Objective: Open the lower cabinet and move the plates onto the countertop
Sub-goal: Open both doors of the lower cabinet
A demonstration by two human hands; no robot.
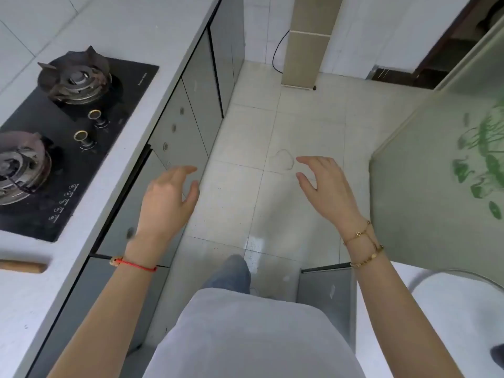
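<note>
**Head view: both hands empty, cabinet doors to the left and below**

Head view shows the left hand point(166, 197) and the right hand point(324, 186) held out over the floor point(300, 118), both open with fingers loosely curled and gripping nothing. The lower cabinet point(180, 137) runs as a row of grey doors beneath the desk point(131, 31), its long line stretching away from the person, to the left of both hands and lower than them. The left hand is plainly the nearer one: its fingertips hover just in front of a door face, seemingly without touching it, while the right hand hangs well apart over the tiles. All doors in view look shut, and no plates can be seen; presumably they sit hidden behind one of them, though which one cannot be told.

On the desk, left of the left hand, sits a black stove point(68, 137) with two burners, and a wooden handle point(21, 266) lies near the left wrist. To the right of the right hand stands a pale panel point(425, 173) with green markings.

The task looks barely begun. The coming move likely turns on the left hand reaching down and leftward to a door edge to pull it open.
</note>
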